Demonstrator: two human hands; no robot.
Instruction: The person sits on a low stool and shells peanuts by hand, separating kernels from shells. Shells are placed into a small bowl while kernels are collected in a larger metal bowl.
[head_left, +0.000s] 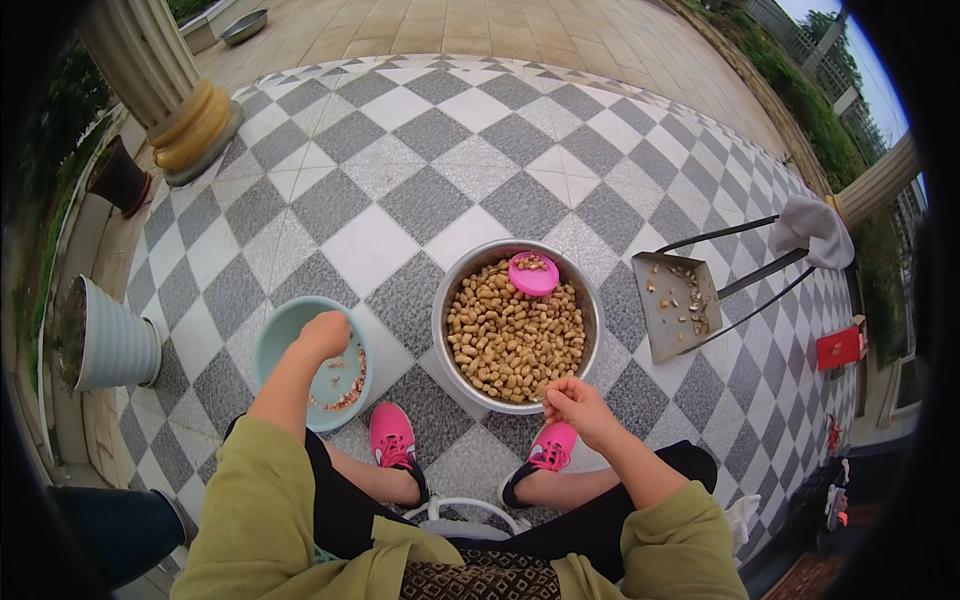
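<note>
A wide metal bowl (441, 337) full of unshelled peanuts (510, 337) stands on the floor before me. On the peanuts, at the bowl's far right, lies a small pink dish (534, 276) with some shelled kernels in it. My right hand (577, 405) is at the bowl's near right rim, thumb and fingertips together; what they pinch is too small to tell. A light-blue plastic basin (264, 337) stands to the left, with reddish peanut kernels (349, 394) along its lower right side. Over the basin hangs my left hand (328, 334), its fingers curled and their tips hidden.
A long-handled dustpan (660, 322) with shell bits stands to the right, a grey cloth (814, 232) on its handle. Beyond it is a red box (838, 349). Planters (116, 337) and a column (187, 135) line the left side. Two pink shoes (392, 435) are near the bowls.
</note>
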